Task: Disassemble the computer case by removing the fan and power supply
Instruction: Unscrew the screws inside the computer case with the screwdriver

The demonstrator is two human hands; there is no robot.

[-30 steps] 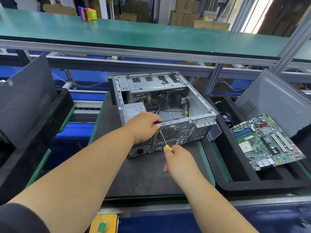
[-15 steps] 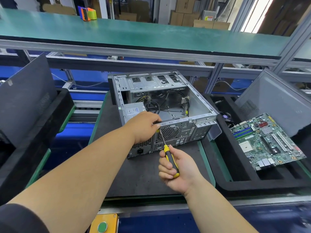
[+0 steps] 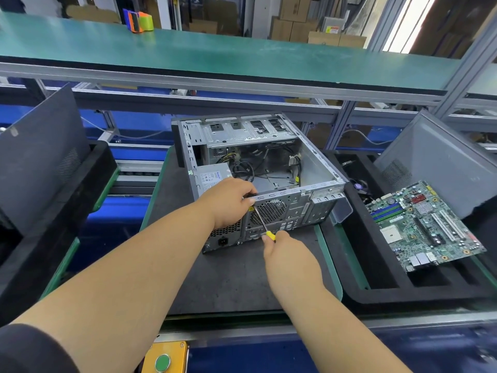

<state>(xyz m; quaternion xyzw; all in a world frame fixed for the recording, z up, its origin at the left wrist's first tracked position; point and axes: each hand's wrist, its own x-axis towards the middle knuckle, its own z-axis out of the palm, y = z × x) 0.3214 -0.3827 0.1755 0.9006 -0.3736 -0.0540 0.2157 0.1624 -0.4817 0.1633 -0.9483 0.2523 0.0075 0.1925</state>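
Computer case [image 3: 258, 168] braced by my left hand [image 3: 228, 201] gripping its rear rim, so my right hand [image 3: 285, 254], at five o'clock, pinching the screwdriver [image 3: 265, 224], drives a fan-grille screw.

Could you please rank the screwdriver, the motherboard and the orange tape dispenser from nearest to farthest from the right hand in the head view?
1. screwdriver, gripped in the right hand
2. motherboard, off to the right on the black tray
3. orange tape dispenser, far back left on the green shelf
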